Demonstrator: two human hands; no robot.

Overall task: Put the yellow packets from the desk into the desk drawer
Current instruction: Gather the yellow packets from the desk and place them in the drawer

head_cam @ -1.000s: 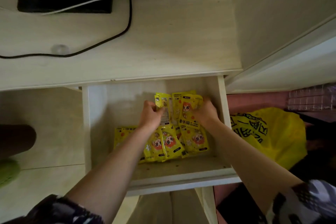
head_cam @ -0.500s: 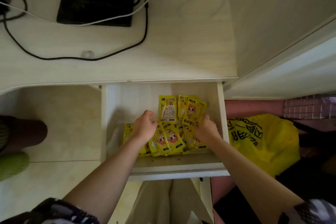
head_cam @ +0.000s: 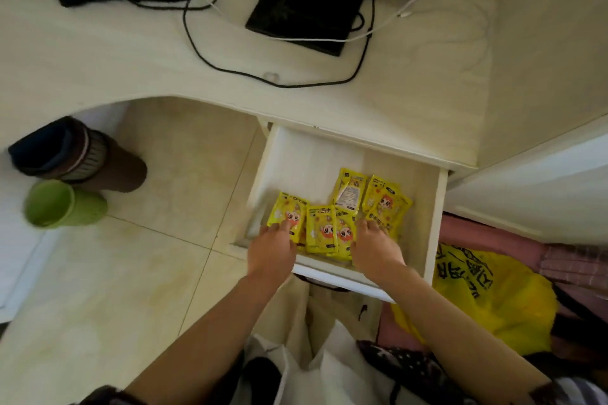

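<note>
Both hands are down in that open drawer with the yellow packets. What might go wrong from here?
If the white wooden desk drawer gets pushed shut now, the left hand and right hand, resting on the glossy yellow snack packets, might get pinched. Overlapping packets near the front could also ride up and jam.

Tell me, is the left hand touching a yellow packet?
Touching. The head view shows the left hand with straight fingers lying flat on the leftmost yellow packet in the drawer.

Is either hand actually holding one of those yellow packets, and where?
Neither grips one. The left hand and right hand lie with fingers extended on the yellow packets near the drawer front.
</note>
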